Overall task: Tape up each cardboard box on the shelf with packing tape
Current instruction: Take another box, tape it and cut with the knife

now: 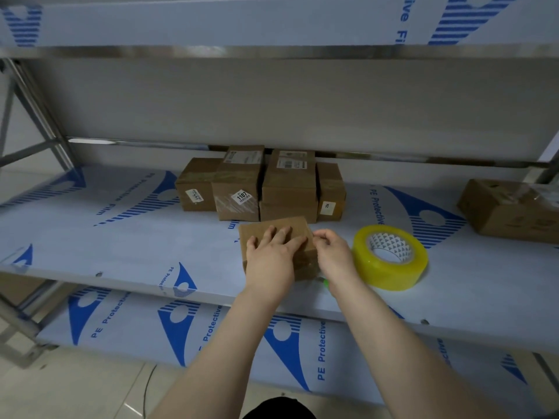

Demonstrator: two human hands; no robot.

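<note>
Centre frame: pressing the small cardboard box down with flat, spread left hand, pinching its right edge with curled right hand; likely sealing a strip. Next, probably: tape roll, right of centre, then the stacked boxes behind, upper centre.

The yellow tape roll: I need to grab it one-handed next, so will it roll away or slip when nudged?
Probably not roll: the tape roll lies flat on the film-covered shelf, hole up. Its glossy wall may slide on that smooth surface if pushed. The thick winding suggests some heft for its size.
</note>
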